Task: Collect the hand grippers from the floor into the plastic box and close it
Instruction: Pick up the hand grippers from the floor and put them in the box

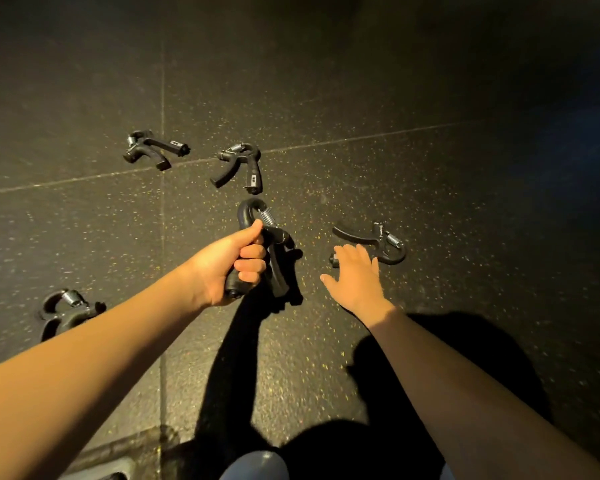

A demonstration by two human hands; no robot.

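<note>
Several black hand grippers with steel springs lie on the dark speckled floor. My left hand point(234, 268) grips one hand gripper point(253, 216) by its handle, lifted just above the floor. My right hand point(355, 277) reaches with spread fingers over another hand gripper point(378, 242) at the right, its fingertips covering one handle; contact is unclear. Two more grippers lie farther off: one point(153, 150) at the upper left, one point(241, 168) near the centre. A fifth gripper point(65, 311) is partly hidden behind my left forearm. The plastic box is not clearly in view.
Rubber floor tiles with pale seams point(162, 98) cover the ground. A grey object edge point(108, 462) shows at the bottom left. My knee in blue fabric point(257, 465) is at the bottom centre. Dark shadows fall under both arms.
</note>
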